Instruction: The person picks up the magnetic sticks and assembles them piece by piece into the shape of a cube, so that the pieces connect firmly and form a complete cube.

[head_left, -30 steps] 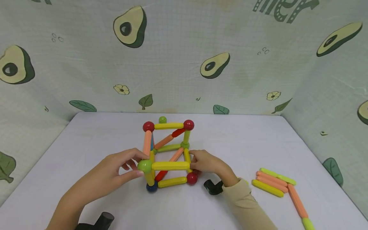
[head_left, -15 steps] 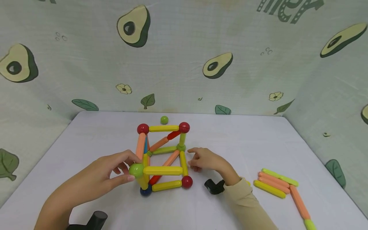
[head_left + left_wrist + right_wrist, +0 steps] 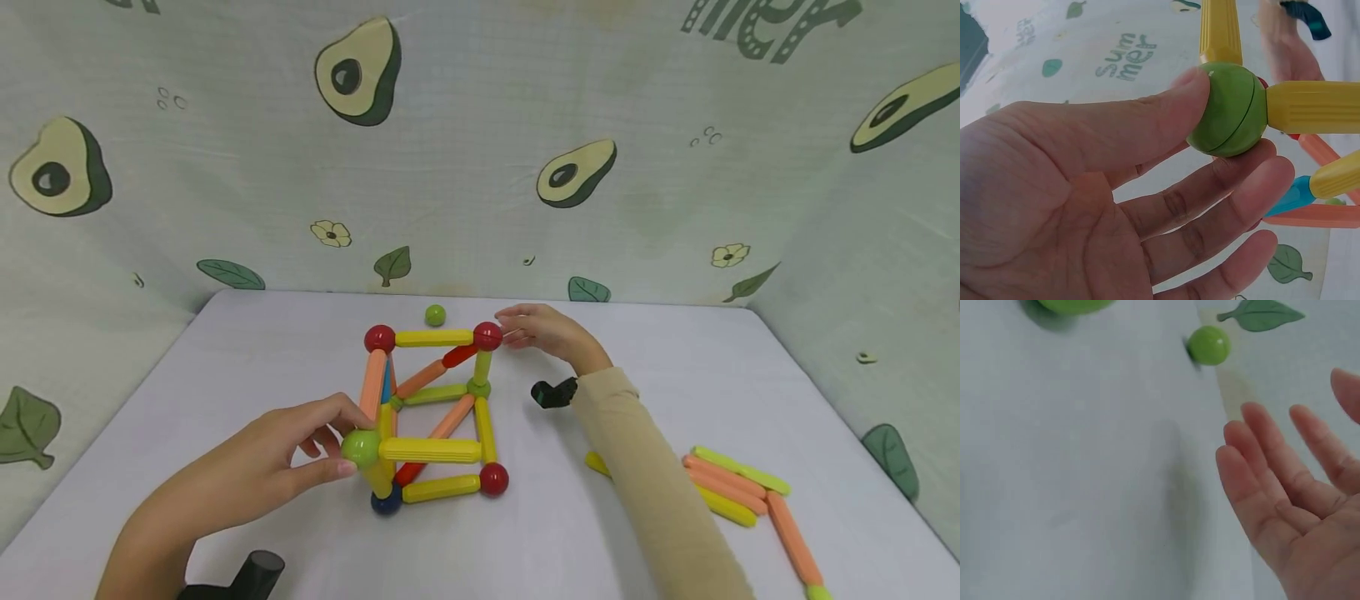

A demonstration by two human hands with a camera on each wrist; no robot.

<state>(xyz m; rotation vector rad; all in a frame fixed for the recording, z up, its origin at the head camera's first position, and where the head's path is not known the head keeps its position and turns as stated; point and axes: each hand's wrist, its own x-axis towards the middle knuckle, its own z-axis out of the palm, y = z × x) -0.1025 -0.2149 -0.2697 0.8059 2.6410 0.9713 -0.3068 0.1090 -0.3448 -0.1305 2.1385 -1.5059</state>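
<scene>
A frame of coloured rods and balls, perhaps a magnetic building set, stands in the middle of the table. My left hand [image 3: 292, 427] pinches the green ball [image 3: 361, 448] at its near left corner; the left wrist view shows the thumb on this ball [image 3: 1229, 109] and fingers beneath. Yellow rods [image 3: 431, 451] run from that ball. My right hand [image 3: 551, 335], fingers extended, is beside the red ball [image 3: 487, 336] at the upper right; contact cannot be told. A loose green ball [image 3: 435, 315] lies behind the frame, off the right fingertips [image 3: 1235, 469] in the right wrist view.
Several loose salmon rods [image 3: 723, 482], yellow rods and lime rods lie at the right of the table [image 3: 555, 533]. One yellow rod [image 3: 597, 463] is partly covered by the right sleeve [image 3: 637, 467]. A cloth wall with printed avocados [image 3: 577, 171] rises behind.
My right hand has left the frame's right side and reached up and away toward the far side. The frame shifted slightly left, then back a little, with my left hand still holding its ball.
</scene>
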